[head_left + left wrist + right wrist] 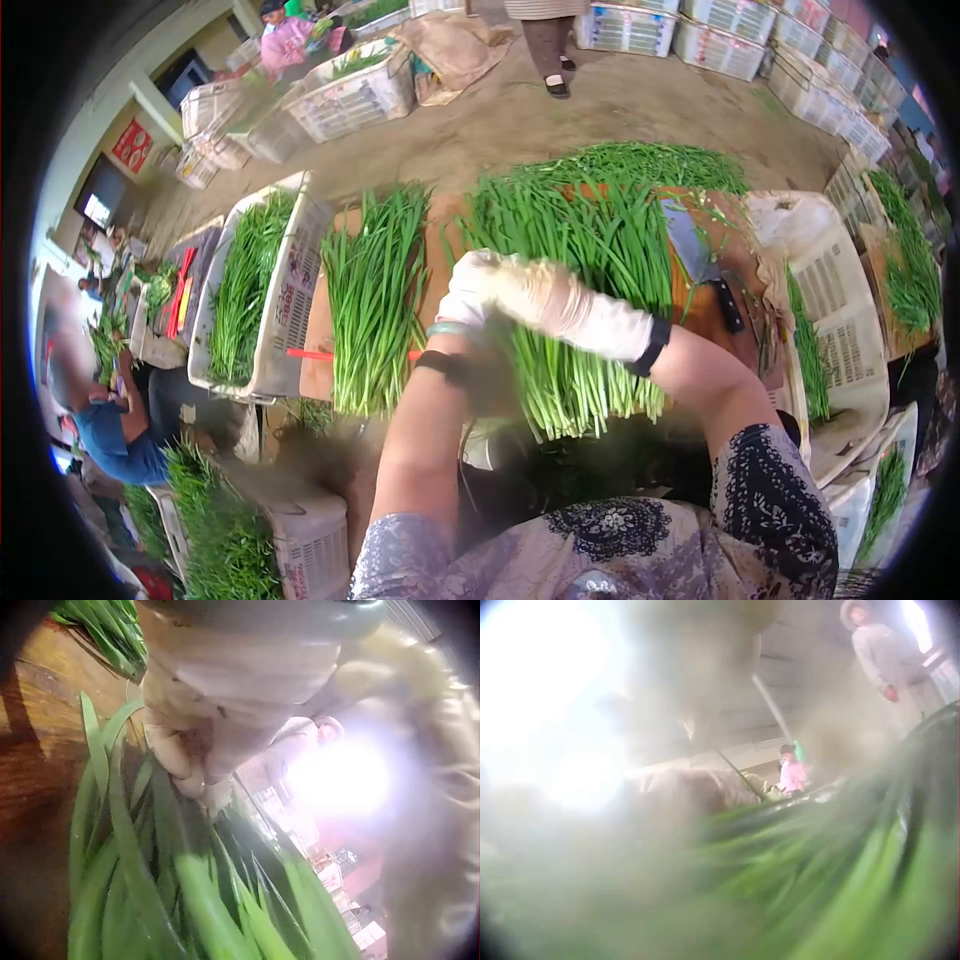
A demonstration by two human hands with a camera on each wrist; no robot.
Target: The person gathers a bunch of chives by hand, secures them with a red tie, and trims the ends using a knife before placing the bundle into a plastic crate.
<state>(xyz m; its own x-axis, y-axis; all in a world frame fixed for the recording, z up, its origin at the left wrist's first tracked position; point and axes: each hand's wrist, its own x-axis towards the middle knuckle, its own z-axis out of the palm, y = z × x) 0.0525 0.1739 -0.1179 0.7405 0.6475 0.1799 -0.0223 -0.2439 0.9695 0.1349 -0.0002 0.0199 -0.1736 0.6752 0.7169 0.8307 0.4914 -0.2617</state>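
My gloved left hand (468, 292) is above the left edge of a wide spread of long green leafy stalks (590, 270). The left wrist view shows this hand (217, 712) with curled fingers pinching the tops of some green leaves (202, 892). Reaching in from the right, my gloved right hand (570, 305) meets the left one over the stalks; its fingertips are hidden in the head view. Blur covers most of the right wrist view, where green leaves (810, 877) fan out below. A separate bundle (375, 300) lies to the left, across a red strip (310, 354).
A knife (690, 240) with a black handle lies right of the stalks on the wooden board (745, 275). White crates (295, 290) (840, 300) flank the board. More leaves (650, 165) lie at its far edge. Other people and stacked crates (625, 28) are beyond.
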